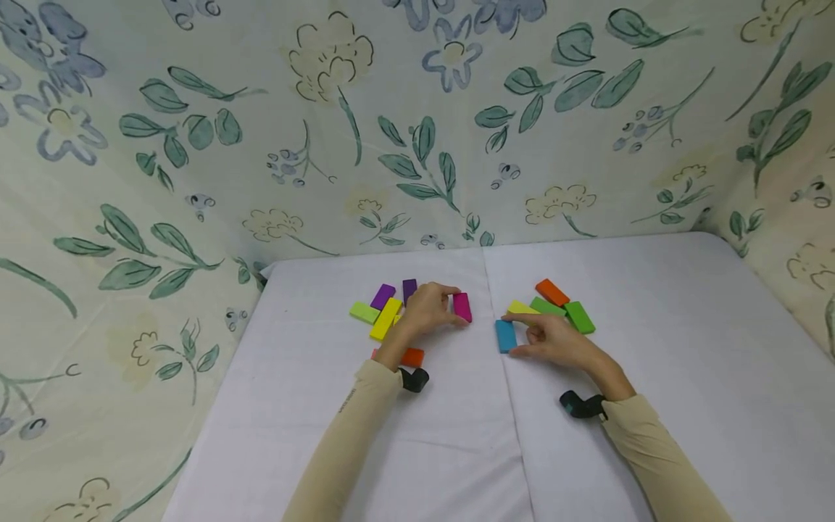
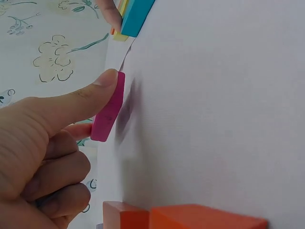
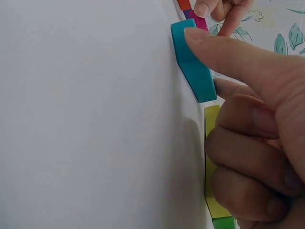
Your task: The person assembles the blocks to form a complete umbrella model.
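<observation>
Between thumb and index finger, my left hand (image 1: pixel 427 310) pinches a magenta block (image 1: pixel 462 307) by its ends. In the left wrist view the magenta block (image 2: pixel 108 109) looks slightly raised, with a shadow beside it on the cloth. My right hand (image 1: pixel 554 339) pinches a blue block (image 1: pixel 506 336) the same way, its other fingers curled in. The right wrist view shows the thumb on one end of that blue block (image 3: pixel 194 62). A gap of white cloth separates the two held blocks.
Around the left hand lie purple (image 1: pixel 383 296), yellow (image 1: pixel 386 319), light green (image 1: pixel 364 312) and orange blocks (image 1: pixel 412 357). By the right hand are an orange block (image 1: pixel 552 292), green blocks (image 1: pixel 580 317) and a yellow block (image 1: pixel 522 308). White cloth covers the table (image 1: pixel 450 449); floral fabric (image 1: pixel 417 145) hangs behind.
</observation>
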